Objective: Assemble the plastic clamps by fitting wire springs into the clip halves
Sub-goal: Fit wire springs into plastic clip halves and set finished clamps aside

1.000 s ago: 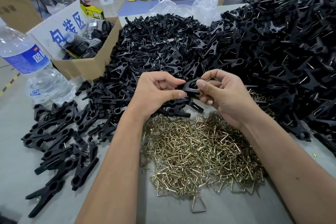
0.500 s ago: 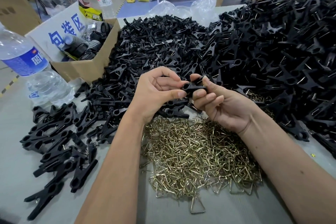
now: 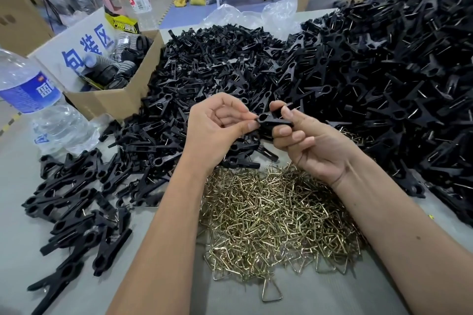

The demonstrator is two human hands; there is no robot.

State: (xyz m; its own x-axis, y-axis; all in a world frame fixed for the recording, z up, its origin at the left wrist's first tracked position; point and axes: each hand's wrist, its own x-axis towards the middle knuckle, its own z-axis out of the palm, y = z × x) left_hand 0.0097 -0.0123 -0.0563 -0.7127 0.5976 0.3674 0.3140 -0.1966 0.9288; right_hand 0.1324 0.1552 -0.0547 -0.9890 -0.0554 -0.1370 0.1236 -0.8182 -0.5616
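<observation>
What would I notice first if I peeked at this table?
Probably the huge heap of black plastic clip halves that fills the back and right of the table. In the middle, two hands, the left hand and the right hand, pinch one black clamp between them. Right below them, nearest the person, lies a shiny pile of gold wire springs.
</observation>
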